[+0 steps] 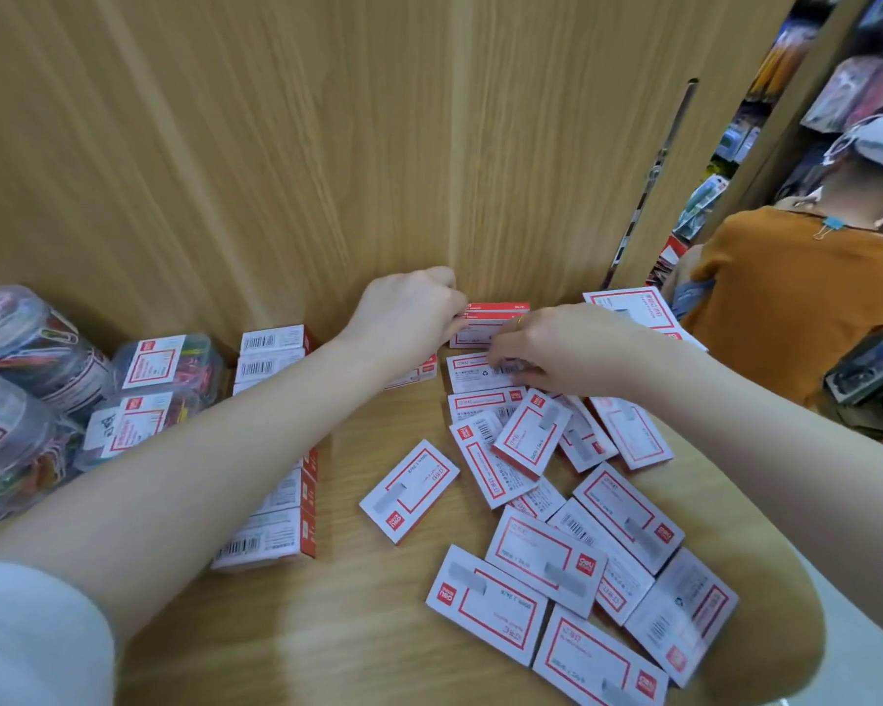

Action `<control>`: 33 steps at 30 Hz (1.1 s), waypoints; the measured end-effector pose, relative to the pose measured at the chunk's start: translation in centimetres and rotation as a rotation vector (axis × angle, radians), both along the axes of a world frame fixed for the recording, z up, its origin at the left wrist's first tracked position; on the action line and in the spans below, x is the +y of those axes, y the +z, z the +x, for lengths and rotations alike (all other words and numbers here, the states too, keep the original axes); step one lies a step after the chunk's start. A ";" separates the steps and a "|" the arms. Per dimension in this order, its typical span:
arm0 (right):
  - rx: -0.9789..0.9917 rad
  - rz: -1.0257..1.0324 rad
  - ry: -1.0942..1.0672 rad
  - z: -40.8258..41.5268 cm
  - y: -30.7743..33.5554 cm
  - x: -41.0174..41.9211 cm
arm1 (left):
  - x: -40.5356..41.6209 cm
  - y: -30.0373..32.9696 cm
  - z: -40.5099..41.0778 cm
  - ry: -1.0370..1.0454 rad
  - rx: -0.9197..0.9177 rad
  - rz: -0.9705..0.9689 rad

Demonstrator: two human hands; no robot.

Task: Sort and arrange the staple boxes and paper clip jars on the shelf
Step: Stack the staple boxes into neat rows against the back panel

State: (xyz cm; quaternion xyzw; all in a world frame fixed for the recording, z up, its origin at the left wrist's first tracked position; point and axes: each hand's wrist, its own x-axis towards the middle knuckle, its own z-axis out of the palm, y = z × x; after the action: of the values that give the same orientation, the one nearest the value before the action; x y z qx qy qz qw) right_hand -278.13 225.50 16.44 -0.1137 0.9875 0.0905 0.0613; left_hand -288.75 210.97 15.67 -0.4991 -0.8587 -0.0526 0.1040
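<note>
Several white-and-red staple boxes [546,557] lie scattered on the right half of the wooden shelf [368,629]. A neat row of staple boxes [271,349] stands on edge along the middle, partly hidden by my left forearm. At the back wall, my left hand [409,313] is closed on the left end of a small stack of staple boxes [495,310]. My right hand [556,349] grips a staple box [472,372] just in front of that stack. Clear paper clip jars [164,369] with coloured clips sit at the far left.
A wooden back panel [327,145] rises right behind the stack. A person in an orange shirt [796,308] crouches at the right beyond the shelf end. More clear jars [16,400] crowd the left edge. The shelf's front edge curves round at the lower right.
</note>
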 end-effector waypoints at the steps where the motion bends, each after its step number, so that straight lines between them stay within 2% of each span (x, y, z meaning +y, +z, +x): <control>1: 0.003 0.036 -0.019 0.0 -0.1 -0.2 | 0.1 0.1 0.1 0.005 0.000 -0.004; 4: -0.026 0.089 -0.076 0.0 -0.4 -0.8 | 0.4 0.3 0.1 0.005 0.014 -0.024; 7: -0.015 -0.126 -0.157 0.4 -0.4 -0.5 | 0.3 0.2 -0.1 -0.005 0.015 -0.020; 10: 0.096 -0.324 -0.254 0.8 -0.3 0.2 | 0.0 0.2 -0.4 -0.020 -0.016 -0.007; 20: 0.382 -0.441 -0.465 0.2 -1.5 -0.1 | -0.4 0.1 -0.2 -0.043 -0.074 0.019; 23: 0.405 -0.431 -0.475 0.2 -1.9 -0.8 | -0.5 0.2 0.0 -0.056 -0.086 -0.005; 33: 0.196 -0.143 -0.410 0.6 -0.9 -1.6 | -0.4 0.1 0.5 -0.019 -0.093 -0.066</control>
State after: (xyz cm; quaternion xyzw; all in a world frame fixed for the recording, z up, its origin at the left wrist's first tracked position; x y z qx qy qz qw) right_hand -277.52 223.88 15.58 0.0943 0.9951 0.0167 -0.0261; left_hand -288.26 210.62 15.73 -0.5072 -0.8592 -0.0483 0.0468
